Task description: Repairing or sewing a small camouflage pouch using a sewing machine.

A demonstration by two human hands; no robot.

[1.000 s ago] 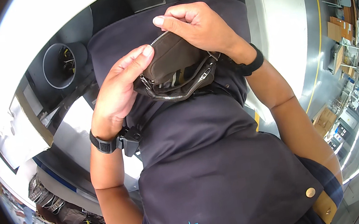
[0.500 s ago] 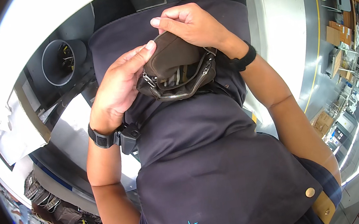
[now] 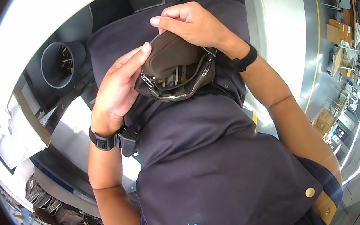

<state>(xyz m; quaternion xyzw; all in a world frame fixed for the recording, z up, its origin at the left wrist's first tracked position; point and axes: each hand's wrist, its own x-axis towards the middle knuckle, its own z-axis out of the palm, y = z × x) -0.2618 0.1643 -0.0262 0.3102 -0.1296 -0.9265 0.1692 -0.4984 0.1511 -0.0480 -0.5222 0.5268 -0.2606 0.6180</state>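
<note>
A small dark brown zippered pouch (image 3: 172, 59) rests on my lap over the dark apron (image 3: 191, 129). Its zipped mouth gapes toward me, and a striped lining shows inside. My left hand (image 3: 120, 81) grips the pouch's left edge, thumb on top and fingers hidden beneath. At the far edge my right hand (image 3: 194, 25) pinches the fabric between thumb and curled fingers. Metal zipper pulls hang at both sides of the opening. Black bands circle both wrists, the left one carrying a small black box (image 3: 128, 140).
A grey round bin (image 3: 58, 64) with scraps inside stands to the far left. Several dark bags (image 3: 67, 216) are piled at the lower left, beside a white-topped surface (image 3: 29, 126). Cardboard boxes (image 3: 338, 30) and shelving line the right side, past a yellow floor line (image 3: 316, 50).
My left hand has shifted slightly left and down along the pouch's edge. The right hand keeps its hold almost unmoved.
</note>
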